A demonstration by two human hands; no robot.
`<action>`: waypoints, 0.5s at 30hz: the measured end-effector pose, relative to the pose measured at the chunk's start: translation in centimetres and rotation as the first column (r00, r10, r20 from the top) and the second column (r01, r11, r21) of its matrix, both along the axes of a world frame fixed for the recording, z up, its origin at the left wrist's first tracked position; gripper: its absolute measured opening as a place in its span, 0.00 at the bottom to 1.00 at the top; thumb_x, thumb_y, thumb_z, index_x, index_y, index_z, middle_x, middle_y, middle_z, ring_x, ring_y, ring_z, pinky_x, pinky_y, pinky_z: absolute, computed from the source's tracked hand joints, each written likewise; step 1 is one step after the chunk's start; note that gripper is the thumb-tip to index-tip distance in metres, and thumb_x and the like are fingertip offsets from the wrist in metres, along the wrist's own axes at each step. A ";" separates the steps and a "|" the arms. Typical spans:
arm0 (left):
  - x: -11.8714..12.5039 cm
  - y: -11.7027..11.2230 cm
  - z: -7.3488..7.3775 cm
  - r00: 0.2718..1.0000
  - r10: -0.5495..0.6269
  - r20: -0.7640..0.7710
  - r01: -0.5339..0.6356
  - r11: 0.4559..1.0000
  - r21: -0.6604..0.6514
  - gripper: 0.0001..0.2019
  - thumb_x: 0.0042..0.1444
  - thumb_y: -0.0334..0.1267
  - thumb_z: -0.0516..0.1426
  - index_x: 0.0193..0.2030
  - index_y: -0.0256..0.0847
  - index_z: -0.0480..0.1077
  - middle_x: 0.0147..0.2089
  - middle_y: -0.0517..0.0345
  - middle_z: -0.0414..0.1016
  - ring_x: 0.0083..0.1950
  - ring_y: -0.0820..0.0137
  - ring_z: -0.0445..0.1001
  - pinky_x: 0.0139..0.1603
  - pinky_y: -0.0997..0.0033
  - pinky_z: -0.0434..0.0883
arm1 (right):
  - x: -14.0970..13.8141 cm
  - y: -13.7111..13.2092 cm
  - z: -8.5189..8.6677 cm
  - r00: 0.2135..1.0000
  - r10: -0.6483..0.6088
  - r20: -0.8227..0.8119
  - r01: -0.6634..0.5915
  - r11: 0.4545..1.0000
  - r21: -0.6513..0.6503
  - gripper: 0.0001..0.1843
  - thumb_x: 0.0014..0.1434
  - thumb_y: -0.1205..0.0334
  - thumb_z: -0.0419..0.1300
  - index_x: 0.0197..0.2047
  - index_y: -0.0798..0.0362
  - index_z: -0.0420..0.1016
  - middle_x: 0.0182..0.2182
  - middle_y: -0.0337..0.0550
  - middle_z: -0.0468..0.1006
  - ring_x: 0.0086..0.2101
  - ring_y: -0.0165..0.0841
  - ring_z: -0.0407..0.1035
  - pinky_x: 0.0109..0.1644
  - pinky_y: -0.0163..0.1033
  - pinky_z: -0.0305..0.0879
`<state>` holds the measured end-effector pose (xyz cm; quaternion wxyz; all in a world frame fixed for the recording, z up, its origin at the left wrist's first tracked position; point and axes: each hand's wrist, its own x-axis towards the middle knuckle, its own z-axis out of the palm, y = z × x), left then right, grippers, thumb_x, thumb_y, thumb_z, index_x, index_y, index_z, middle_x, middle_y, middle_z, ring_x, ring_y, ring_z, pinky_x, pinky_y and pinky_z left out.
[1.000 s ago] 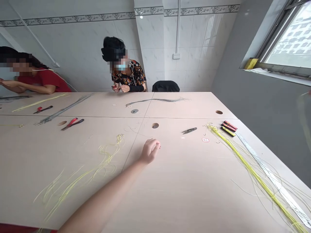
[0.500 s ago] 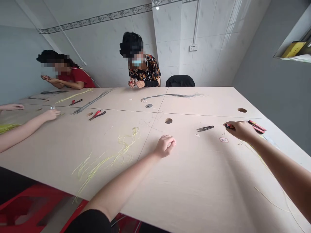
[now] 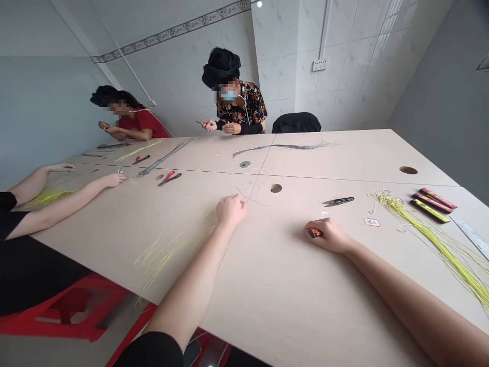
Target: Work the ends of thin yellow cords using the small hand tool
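Note:
My right hand rests on the pale wooden table, closed around a small red and black item, perhaps a lighter. My left hand is a closed fist with nothing visible in it, beside thin loose yellow strands. Thread snips lie ahead of my right hand, near a small paper label. Further right is a long bundle of yellow cord, next to several red and yellow sticks.
A co-worker's bare arms reach in from the left, with one hand near red-handled pliers. Two seated people work across the table. Grey strands, round table holes and a metal ruler are there. Red stools stand below the near edge.
My right hand has drawn back from the sticks toward me, carrying the small item. My left hand has moved left, and the view has swung, bringing the yellow cord back in.

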<state>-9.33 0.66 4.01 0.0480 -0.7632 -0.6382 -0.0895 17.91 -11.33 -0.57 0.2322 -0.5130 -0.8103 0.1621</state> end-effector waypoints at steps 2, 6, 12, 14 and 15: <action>-0.8 0.6 0.4 0.990 0.142 -0.016 -0.142 0.988 -0.056 0.10 0.56 0.37 0.50 0.37 0.40 0.72 0.39 0.47 0.77 0.44 0.57 0.74 0.35 0.64 0.68 | 0.3 -0.1 0.1 0.999 0.031 -0.015 -0.031 0.999 -0.010 0.11 0.51 0.70 0.50 0.33 0.54 0.73 0.28 0.42 0.77 0.26 0.29 0.67 0.33 0.33 0.57; -1.3 1.0 0.4 0.962 0.268 -0.059 -0.274 0.949 -0.159 0.12 0.55 0.39 0.50 0.41 0.38 0.71 0.42 0.44 0.77 0.47 0.55 0.74 0.37 0.62 0.70 | 0.2 -0.2 0.3 0.995 0.076 0.063 -0.076 0.997 0.000 0.10 0.52 0.70 0.50 0.31 0.53 0.72 0.25 0.43 0.75 0.26 0.29 0.66 0.32 0.33 0.53; -1.9 1.6 0.3 0.948 0.313 -0.057 -0.318 0.931 -0.177 0.12 0.54 0.38 0.51 0.41 0.39 0.72 0.44 0.44 0.76 0.46 0.54 0.75 0.39 0.59 0.71 | -0.1 -0.1 0.3 0.984 0.112 0.140 -0.112 0.994 -0.010 0.10 0.52 0.70 0.49 0.30 0.53 0.71 0.24 0.42 0.73 0.25 0.28 0.62 0.31 0.33 0.48; -2.1 1.9 0.2 0.944 0.323 -0.065 -0.329 0.924 -0.192 0.11 0.55 0.36 0.50 0.40 0.41 0.73 0.44 0.45 0.76 0.46 0.54 0.75 0.39 0.60 0.71 | 0.0 -0.1 0.3 0.982 0.121 0.145 -0.120 0.993 -0.015 0.10 0.52 0.70 0.49 0.30 0.53 0.72 0.24 0.42 0.73 0.25 0.28 0.61 0.31 0.34 0.47; -2.2 1.9 0.0 0.943 0.326 -0.071 -0.333 0.923 -0.194 0.11 0.55 0.35 0.50 0.40 0.41 0.73 0.44 0.45 0.76 0.45 0.55 0.76 0.39 0.60 0.71 | 0.0 -0.1 0.3 0.982 0.124 0.145 -0.123 0.992 -0.017 0.10 0.52 0.70 0.49 0.30 0.53 0.72 0.24 0.42 0.73 0.25 0.28 0.61 0.31 0.34 0.47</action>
